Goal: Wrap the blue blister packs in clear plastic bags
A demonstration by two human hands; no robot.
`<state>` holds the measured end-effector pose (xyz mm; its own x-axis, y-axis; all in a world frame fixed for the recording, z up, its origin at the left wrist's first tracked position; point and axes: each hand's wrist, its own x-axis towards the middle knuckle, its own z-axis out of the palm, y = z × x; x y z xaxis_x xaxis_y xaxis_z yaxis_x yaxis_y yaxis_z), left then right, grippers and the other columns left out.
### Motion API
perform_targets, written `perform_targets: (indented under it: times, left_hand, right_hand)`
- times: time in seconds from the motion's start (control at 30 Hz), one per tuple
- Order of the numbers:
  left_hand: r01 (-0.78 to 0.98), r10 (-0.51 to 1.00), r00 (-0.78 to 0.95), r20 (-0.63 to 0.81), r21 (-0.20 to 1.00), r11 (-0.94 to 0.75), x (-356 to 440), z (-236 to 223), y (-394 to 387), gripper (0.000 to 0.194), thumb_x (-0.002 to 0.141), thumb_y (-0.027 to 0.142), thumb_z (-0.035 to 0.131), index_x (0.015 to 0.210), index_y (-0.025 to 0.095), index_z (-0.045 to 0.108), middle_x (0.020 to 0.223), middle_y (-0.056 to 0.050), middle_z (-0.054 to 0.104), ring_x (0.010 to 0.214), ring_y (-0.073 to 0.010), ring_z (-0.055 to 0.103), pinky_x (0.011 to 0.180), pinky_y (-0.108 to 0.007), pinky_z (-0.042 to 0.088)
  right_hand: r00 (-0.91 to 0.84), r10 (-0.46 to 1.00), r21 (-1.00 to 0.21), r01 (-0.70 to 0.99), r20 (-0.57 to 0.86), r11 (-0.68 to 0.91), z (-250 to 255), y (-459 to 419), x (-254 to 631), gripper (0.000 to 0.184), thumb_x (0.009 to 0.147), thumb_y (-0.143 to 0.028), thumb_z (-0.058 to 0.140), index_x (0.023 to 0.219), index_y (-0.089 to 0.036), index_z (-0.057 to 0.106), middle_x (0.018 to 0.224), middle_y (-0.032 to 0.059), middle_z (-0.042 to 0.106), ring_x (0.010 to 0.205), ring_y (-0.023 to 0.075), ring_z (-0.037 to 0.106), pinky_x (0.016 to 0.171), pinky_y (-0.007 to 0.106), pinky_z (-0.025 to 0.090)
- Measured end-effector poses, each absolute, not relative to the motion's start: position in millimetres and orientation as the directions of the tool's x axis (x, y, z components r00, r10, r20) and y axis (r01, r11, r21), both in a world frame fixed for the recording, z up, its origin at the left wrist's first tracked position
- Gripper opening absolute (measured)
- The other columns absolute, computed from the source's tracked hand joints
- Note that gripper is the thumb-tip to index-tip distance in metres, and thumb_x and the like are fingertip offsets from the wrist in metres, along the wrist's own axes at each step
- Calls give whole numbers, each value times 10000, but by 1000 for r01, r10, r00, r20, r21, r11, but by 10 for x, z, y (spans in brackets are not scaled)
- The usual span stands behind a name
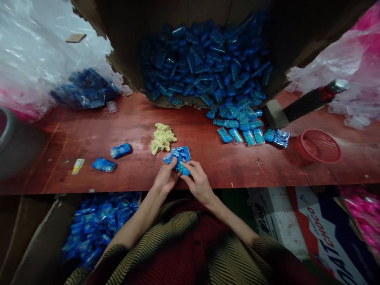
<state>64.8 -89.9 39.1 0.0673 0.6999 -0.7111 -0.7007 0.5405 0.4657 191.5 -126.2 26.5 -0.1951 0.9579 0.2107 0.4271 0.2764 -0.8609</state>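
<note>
Close to the table's front edge, my left hand (166,177) pinches a shiny blue printed plastic sleeve (182,151). Thumb and fingers of my right hand (198,182) close on a small clear bottle (183,169) of light-blue balls, right up against the sleeve. The fingers partly hide both, so how far the bottle sits inside the sleeve cannot be told. Just beyond my hands lies a crumpled pale yellow glove (162,138). Two bottles in blue printed sleeves, one farther back (121,150) and one nearer (103,164), rest on the table to the left.
A torn cardboard box (124,67) at the back spills blue-capped bottles (231,114) onto the red table (196,118). On the right are a red basket (332,158) and a dark bar-shaped object (305,107). A grey bucket (18,154) stands left; blue sleeves (95,229) fill a box below.
</note>
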Motion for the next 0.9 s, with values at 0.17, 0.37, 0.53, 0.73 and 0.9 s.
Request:
perform_targets:
  times: [0.17, 0.37, 0.53, 0.73, 0.9]
  left_hand:
    - [-675, 699, 152, -699, 443, 590, 604, 429, -872, 179, 876, 146, 490, 826, 85, 651, 744, -78, 703, 628, -135, 647, 596, -241, 537]
    - [-640, 734, 264, -625, 455, 618, 686, 433, -895, 80, 786, 149, 626, 815, 83, 662, 735, -71, 694, 659, -137, 640, 655, -239, 528]
    - [-644, 773, 239, -587, 500, 579, 768, 403, -945, 157, 651, 170, 761, 733, 105, 644, 658, -13, 659, 551, -97, 582, 544, -199, 479]
    - [-653, 794, 152, -589, 543, 528, 767, 484, -888, 162, 678, 211, 754, 742, 111, 644, 700, -21, 675, 635, -103, 611, 681, -217, 492]
    - [-645, 768, 77, -635, 556, 525, 765, 457, -857, 196, 666, 226, 764, 755, 113, 631, 677, -18, 665, 601, -110, 595, 609, -222, 478]
  right_hand:
    - [-190, 982, -994, 110, -21, 0, 266, -1234, 1984, 302, 849, -256, 533, 1148, -233, 563, 1107, 52, 598, 894, 158, 608, 774, 299, 548]
    - [-39, 996, -977, 197, 81, 87, 235, -1268, 1892, 288, 778, -217, 599, 1066, -206, 585, 1039, 54, 602, 984, 185, 576, 884, 342, 494]
    - [-48, 995, -995, 50, -85, -83, 114, -1258, 1899, 367, 767, -263, 610, 1115, -206, 508, 985, 30, 611, 778, 144, 615, 629, 272, 542]
    - [-49, 991, -940, 313, 127, 136, 190, -1231, 2012, 284, 805, -177, 555, 1089, -191, 564, 1056, 75, 624, 1013, 193, 595, 902, 357, 486]
    - [-84, 995, -972, 223, 50, 68, 216, -1222, 1974, 300, 785, -224, 598, 1084, -210, 572, 1046, 64, 622, 932, 186, 614, 810, 337, 532]
